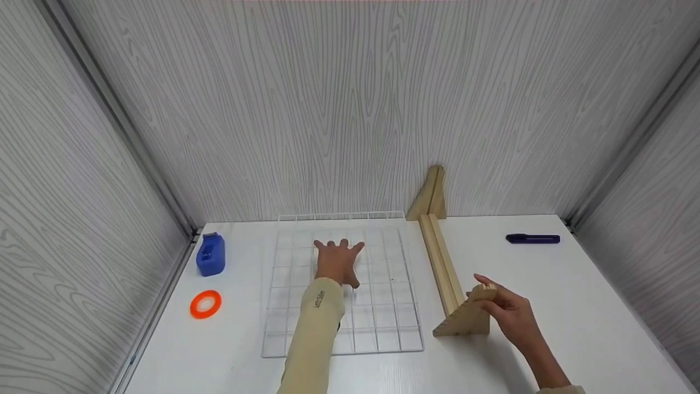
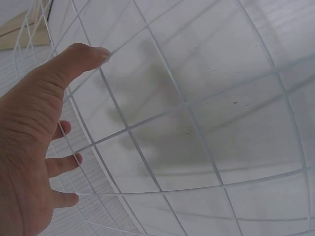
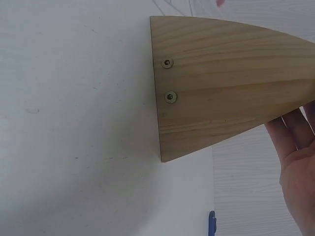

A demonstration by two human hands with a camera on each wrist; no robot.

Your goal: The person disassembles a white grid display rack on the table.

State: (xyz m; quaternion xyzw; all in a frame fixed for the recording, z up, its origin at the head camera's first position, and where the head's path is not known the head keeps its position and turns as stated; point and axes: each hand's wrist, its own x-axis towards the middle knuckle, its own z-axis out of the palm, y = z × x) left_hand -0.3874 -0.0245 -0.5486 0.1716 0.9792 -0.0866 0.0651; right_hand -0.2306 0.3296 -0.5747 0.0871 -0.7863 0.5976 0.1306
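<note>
- Left hand (image 1: 338,260): flat, fingers spread wide, palm down on the wire grid (image 1: 383,317). Nothing pinched or gripped.
- Left wrist view: thumb (image 2: 74,59) and fingers straight, lying over the grid wires (image 2: 197,132); table surface shows through the cells.
- Right hand (image 1: 506,312): fingers loosely curled round the top of the near triangular end of the wooden stand (image 1: 445,273), thumb side up. Narrow hold, touching the wood.
- Right wrist view: fingers (image 3: 295,142) behind the triangular end plate (image 3: 231,83); two screws (image 3: 170,81) near its straight edge.
- Grid: lies flat on the white table (image 1: 574,306), centre-left, far edge turned up into a low lip close to the back wall.
- Stand: just right of the grid. Long axis runs from the near end plate away toward the back wall, slightly angled left. Far triangular end sits against the wall.
- Near end plate stands upright on the table, its point to the left, toward the grid.
- Blue tape dispenser (image 1: 211,254) and orange tape roll (image 1: 205,304) at the left edge, well apart from both hands.
- Dark blue pen (image 1: 532,238) at far right, lying crosswise.
</note>
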